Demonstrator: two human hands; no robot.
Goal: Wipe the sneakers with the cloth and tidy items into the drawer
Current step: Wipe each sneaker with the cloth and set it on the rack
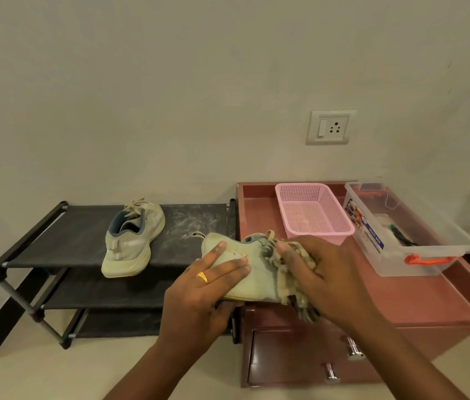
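while the left hand (207,287) grasps one pale sneaker (259,281), fingers wrapped over its side, at the edge between the black shoe rack (78,235) and the red counter (401,298), the right hand (323,272) has its fingers clenched round the cloth (304,308), pressed against the shoe's upper. the other sneaker (132,241) sits on the rack's top shelf, well apart.

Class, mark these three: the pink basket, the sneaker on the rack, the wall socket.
pink basket (301,185), head view, far rim.
sneaker on the rack (132,246), head view, upper near heel.
wall socket (330,127), head view, plate centre.
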